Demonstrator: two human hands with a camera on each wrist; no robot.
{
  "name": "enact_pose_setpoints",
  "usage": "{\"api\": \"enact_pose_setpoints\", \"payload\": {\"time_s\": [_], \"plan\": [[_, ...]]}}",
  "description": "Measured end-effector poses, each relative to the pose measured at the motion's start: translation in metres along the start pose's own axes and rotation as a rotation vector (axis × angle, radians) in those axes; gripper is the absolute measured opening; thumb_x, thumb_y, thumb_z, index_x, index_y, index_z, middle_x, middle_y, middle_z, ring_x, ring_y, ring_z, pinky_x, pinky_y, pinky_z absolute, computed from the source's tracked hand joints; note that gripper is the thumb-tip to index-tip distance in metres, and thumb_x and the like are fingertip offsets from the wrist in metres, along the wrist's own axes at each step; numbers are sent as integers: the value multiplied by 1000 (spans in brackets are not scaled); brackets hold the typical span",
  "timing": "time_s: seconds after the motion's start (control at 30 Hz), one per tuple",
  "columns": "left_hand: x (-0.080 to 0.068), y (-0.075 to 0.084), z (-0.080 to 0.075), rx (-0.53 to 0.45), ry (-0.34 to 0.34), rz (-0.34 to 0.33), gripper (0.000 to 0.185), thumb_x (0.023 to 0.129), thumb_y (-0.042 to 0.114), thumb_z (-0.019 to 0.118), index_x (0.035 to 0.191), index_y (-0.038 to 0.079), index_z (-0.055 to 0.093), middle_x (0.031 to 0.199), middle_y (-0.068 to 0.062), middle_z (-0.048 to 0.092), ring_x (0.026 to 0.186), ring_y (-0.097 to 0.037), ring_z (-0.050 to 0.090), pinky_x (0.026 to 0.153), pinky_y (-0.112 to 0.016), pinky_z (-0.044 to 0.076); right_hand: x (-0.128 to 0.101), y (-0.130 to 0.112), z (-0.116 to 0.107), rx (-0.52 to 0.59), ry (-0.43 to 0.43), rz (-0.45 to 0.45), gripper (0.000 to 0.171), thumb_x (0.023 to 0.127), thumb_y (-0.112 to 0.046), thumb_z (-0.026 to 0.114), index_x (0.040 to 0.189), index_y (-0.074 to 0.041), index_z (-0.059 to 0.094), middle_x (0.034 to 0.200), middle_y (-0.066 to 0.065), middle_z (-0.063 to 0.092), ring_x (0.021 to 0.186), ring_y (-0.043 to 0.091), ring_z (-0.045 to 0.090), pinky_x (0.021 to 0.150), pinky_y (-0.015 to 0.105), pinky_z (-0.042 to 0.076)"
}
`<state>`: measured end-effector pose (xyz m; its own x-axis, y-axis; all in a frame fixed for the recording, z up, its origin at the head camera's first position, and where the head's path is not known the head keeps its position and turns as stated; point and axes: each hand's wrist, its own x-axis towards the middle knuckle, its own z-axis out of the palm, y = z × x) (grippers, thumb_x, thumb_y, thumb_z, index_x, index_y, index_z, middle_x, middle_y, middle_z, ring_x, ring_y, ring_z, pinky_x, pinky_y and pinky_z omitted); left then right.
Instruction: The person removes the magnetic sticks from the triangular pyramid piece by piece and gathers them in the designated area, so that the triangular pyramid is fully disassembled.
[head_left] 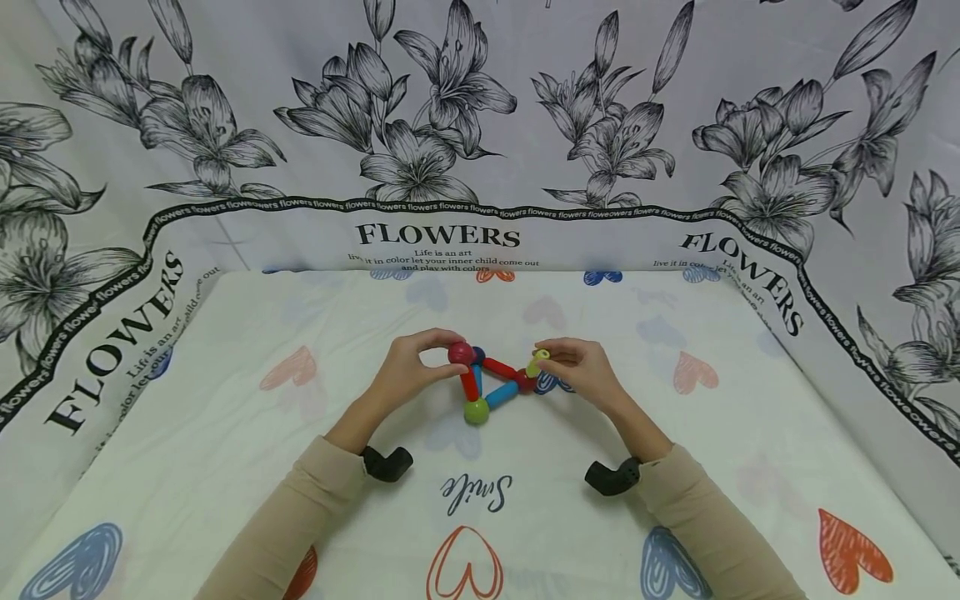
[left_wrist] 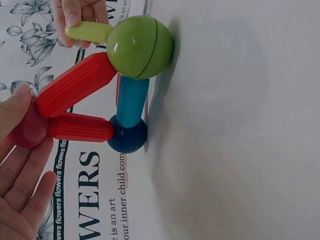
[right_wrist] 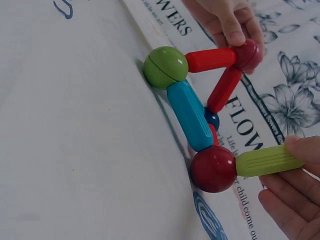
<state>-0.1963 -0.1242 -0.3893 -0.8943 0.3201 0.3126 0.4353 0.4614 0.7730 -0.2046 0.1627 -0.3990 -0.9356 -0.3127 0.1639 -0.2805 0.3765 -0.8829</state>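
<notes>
Red rods [right_wrist: 211, 59] and blue rods [right_wrist: 190, 117] link green ball [right_wrist: 166, 67], navy ball [left_wrist: 128, 137], dark-red ball [right_wrist: 214, 169], raised crimson ball [head_left: 461, 353]; lime rod [right_wrist: 265, 160] slants upward

My left hand [left_wrist: 17, 200] is running off its wrist view's edge while covering part of the crimson ball [left_wrist: 32, 128]. In the right wrist view, my right hand [right_wrist: 292, 196], also being cut off, is covering some of the lime rod [right_wrist: 262, 161], and the blue rod [right_wrist: 190, 116] is partly hiding the navy ball [right_wrist: 213, 120].

Balls [head_left: 460, 353]: four, one held in the left fingers [left_wrist: 31, 172]. Sticks [right_wrist: 265, 161]: six, one held in the right fingers [right_wrist: 290, 196].
</notes>
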Motion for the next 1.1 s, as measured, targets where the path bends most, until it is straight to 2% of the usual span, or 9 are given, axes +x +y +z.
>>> {"api": "enact_pose_setpoints", "payload": {"time_s": [0.17,0.4,0.7,1.1], "plan": [[-3,-1,-5,32,-8,5,45,77,16,80,119,6,66,119,-11,71,115,-28,65,101,-49,51,-3,3,-3,-36,6,9,27,88,-9,68,113,3,68,112,23,70,87,0,68,78,8,53],[-6,-5,-9,45,-23,-10,44,78,17,79,120,8,67,121,-11,70,117,-29,63,101,-49,51,-5,7,-5,-73,15,7,25,88,-8,68,111,1,68,111,22,70,94,26,69,79,8,53],[-11,-10,-15,82,-17,-26,44,80,17,78,121,8,66,120,-11,70,115,-29,64,101,-49,51,-8,11,-9,-99,22,29,25,86,-6,70,109,3,69,110,23,70,92,24,69,77,9,53],[-17,-12,-22,108,-26,-77,42,79,15,79,118,5,67,116,-14,71,112,-31,65,99,-51,52,-12,15,-11,-112,15,63,24,86,-7,70,108,4,69,111,25,70,95,32,69,79,22,59]]}}
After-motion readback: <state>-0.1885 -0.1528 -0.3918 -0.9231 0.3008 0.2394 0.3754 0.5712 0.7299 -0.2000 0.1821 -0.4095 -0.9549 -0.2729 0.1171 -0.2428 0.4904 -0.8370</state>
